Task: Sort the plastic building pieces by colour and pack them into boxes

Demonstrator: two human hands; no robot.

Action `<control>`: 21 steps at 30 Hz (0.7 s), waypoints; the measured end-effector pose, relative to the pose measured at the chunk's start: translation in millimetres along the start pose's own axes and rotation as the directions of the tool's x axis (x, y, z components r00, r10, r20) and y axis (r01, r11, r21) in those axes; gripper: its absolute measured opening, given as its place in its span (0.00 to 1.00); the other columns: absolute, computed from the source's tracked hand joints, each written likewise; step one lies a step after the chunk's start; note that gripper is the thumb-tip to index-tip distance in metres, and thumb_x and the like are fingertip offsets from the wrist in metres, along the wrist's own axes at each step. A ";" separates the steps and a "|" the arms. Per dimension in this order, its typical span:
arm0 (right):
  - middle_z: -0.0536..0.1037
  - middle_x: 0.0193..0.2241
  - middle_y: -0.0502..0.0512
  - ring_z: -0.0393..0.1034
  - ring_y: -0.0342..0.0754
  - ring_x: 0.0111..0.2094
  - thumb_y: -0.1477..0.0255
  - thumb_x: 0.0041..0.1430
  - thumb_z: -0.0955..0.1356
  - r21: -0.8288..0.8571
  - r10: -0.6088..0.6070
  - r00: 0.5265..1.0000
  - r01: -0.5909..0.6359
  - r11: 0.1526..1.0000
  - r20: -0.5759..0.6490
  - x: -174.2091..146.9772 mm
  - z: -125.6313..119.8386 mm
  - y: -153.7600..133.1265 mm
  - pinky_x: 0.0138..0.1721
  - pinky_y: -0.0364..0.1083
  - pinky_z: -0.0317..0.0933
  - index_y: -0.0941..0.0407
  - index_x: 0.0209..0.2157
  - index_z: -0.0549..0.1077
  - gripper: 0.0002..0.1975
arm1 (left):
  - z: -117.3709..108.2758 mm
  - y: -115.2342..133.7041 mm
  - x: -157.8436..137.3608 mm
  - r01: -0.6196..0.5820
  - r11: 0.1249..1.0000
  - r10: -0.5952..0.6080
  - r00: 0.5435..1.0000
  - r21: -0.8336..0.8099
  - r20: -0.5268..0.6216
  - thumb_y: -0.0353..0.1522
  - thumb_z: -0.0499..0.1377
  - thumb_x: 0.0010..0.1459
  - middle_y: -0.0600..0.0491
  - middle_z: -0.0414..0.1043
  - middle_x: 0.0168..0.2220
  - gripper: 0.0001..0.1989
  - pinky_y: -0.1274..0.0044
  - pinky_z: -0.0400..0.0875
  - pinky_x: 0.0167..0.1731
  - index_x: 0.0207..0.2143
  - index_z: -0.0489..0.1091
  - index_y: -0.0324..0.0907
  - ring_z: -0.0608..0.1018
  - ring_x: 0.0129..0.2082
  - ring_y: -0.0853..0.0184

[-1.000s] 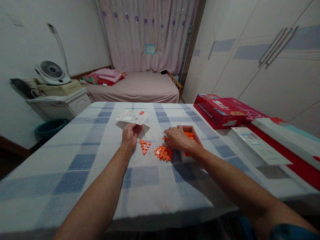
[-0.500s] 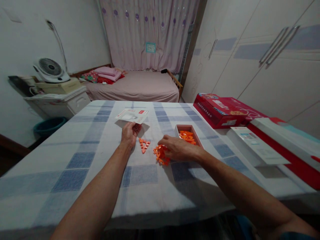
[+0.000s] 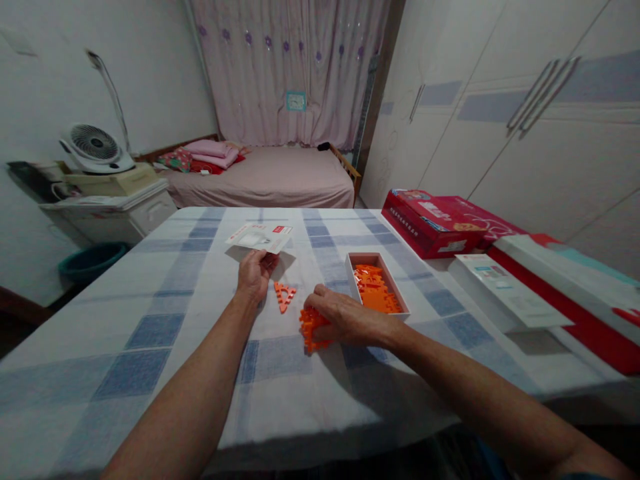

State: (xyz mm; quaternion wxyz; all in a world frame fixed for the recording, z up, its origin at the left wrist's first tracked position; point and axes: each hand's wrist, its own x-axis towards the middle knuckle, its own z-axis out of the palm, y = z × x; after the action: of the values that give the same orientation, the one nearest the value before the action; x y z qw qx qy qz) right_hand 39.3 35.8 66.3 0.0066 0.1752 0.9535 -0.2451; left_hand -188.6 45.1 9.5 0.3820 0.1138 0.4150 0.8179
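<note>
My right hand (image 3: pixel 345 317) is closed over a bunch of orange notched plastic building pieces (image 3: pixel 311 328), low above or on the checked tablecloth. My left hand (image 3: pixel 255 275) has its fingers curled at the near edge of a white printed card or box lid (image 3: pixel 260 236); their tips are partly hidden, and what they hold is unclear. Between my hands lies an orange triangular notched piece (image 3: pixel 285 297), flat on the cloth. Just beyond my right hand stands an open white box (image 3: pixel 353 279) with more orange pieces (image 3: pixel 374 288) inside.
Red boxes (image 3: pixel 430 223) stand at the table's right side. Near them are another white printed lid (image 3: pixel 507 293) and a long white-and-red box (image 3: pixel 565 293). Past the table are a bed (image 3: pixel 280 175), a wardrobe (image 3: pixel 480 113) and a fan (image 3: pixel 95 147).
My right hand has moved slightly nearer me and closed around the orange pieces, uncovering more of the open box. My left hand stays by the card. The whole view has shifted slightly.
</note>
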 end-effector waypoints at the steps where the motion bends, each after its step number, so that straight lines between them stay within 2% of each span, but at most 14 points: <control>1: 0.68 0.44 0.56 0.67 0.45 0.38 0.72 0.55 0.68 0.031 -0.020 0.999 0.021 0.999 -0.040 -3.2 0.2 1.4 0.39 0.44 0.62 0.57 0.45 0.68 0.15 | -0.4 -0.1 0.4 0.001 1.000 -0.001 1.000 0.003 -0.001 0.25 0.60 0.43 0.55 0.72 0.21 0.05 0.78 0.70 0.29 0.21 0.65 0.39 0.74 0.23 0.71; 4: 0.70 0.46 0.57 0.67 0.46 0.46 0.73 0.58 0.65 0.074 0.006 0.963 0.014 0.997 -0.268 -16.3 -12.0 15.0 0.49 0.46 0.60 0.57 0.49 0.67 0.16 | -1.8 -0.6 1.9 0.005 1.000 -0.005 1.000 0.007 -0.005 0.25 0.60 0.43 0.56 0.72 0.21 0.04 0.79 0.70 0.29 0.21 0.66 0.40 0.73 0.23 0.72; 7: 0.71 0.50 0.60 0.65 0.50 0.51 0.73 0.58 0.63 0.101 0.214 0.844 -0.189 0.977 -0.492 -29.1 -38.8 41.1 0.55 0.50 0.56 0.59 0.53 0.66 0.20 | -2.3 -0.6 2.3 0.010 1.000 -0.010 1.000 0.009 -0.007 0.24 0.60 0.42 0.55 0.73 0.22 0.04 0.78 0.71 0.29 0.22 0.67 0.39 0.73 0.23 0.72; 9: 0.71 0.51 0.63 0.65 0.52 0.52 0.72 0.58 0.63 0.129 0.358 0.763 -0.345 0.930 -0.538 -33.4 -54.5 60.1 0.55 0.50 0.56 0.62 0.54 0.65 0.22 | -1.9 -0.4 1.8 0.012 1.000 -0.012 1.000 0.009 -0.007 0.24 0.60 0.43 0.55 0.73 0.23 0.03 0.78 0.71 0.29 0.22 0.68 0.39 0.74 0.23 0.72; 10: 0.70 0.52 0.65 0.65 0.52 0.52 0.72 0.57 0.63 0.135 0.408 0.739 -0.402 0.905 -0.535 -34.1 -59.5 68.3 0.55 0.50 0.56 0.63 0.55 0.65 0.23 | -1.5 -0.1 1.5 0.013 1.000 -0.012 1.000 0.010 -0.007 0.24 0.59 0.43 0.55 0.73 0.23 0.03 0.78 0.71 0.29 0.22 0.67 0.39 0.74 0.23 0.72; 12: 0.70 0.53 0.67 0.65 0.53 0.53 0.71 0.57 0.63 0.120 0.456 0.738 -0.462 0.879 -0.498 -33.2 -62.7 80.2 0.56 0.50 0.56 0.65 0.56 0.64 0.26 | -0.9 0.3 1.0 0.010 1.000 -0.010 1.000 0.010 -0.007 0.24 0.59 0.43 0.55 0.73 0.22 0.03 0.78 0.71 0.29 0.22 0.67 0.39 0.74 0.23 0.71; 15: 0.67 0.55 0.68 0.62 0.56 0.56 0.68 0.58 0.63 0.049 0.439 0.760 -0.476 0.878 -0.479 -31.5 -55.6 86.3 0.56 0.53 0.56 0.65 0.58 0.62 0.28 | -0.8 0.6 1.0 0.004 1.000 -0.004 1.000 0.012 -0.007 0.24 0.59 0.42 0.55 0.73 0.22 0.03 0.78 0.71 0.30 0.22 0.67 0.39 0.74 0.23 0.71; 18: 0.67 0.56 0.68 0.59 0.58 0.57 0.67 0.60 0.62 -0.007 0.426 0.716 -0.516 0.857 -0.553 -35.0 -46.0 85.3 0.56 0.56 0.55 0.63 0.56 0.65 0.25 | -1.2 0.3 1.4 0.004 1.000 -0.004 1.000 0.019 -0.006 0.25 0.60 0.42 0.55 0.73 0.23 0.04 0.77 0.71 0.30 0.22 0.67 0.39 0.74 0.23 0.71; 19: 0.69 0.54 0.66 0.60 0.57 0.56 0.68 0.60 0.61 -0.016 0.426 0.715 -0.521 0.854 -0.555 -37.2 -43.9 85.0 0.55 0.56 0.55 0.62 0.55 0.67 0.23 | -1.4 0.1 1.5 0.005 1.000 -0.005 1.000 0.022 -0.005 0.25 0.60 0.42 0.55 0.72 0.23 0.04 0.77 0.71 0.30 0.22 0.67 0.39 0.74 0.23 0.71; 21: 0.72 0.51 0.63 0.63 0.56 0.54 0.68 0.60 0.62 -0.019 0.422 0.748 -0.501 0.865 -0.512 -41.6 -41.3 85.0 0.54 0.55 0.55 0.59 0.52 0.70 0.20 | -1.4 0.1 1.4 0.006 1.000 -0.006 1.000 0.027 -0.002 0.25 0.61 0.42 0.55 0.72 0.23 0.04 0.77 0.71 0.30 0.22 0.67 0.39 0.74 0.23 0.71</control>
State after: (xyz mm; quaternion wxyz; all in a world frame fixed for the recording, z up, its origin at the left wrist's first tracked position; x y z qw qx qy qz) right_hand 110.1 111.0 67.2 -0.1616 0.4612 0.8658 -0.1080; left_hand -190.3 45.2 8.5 0.3823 0.1168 0.4266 0.8113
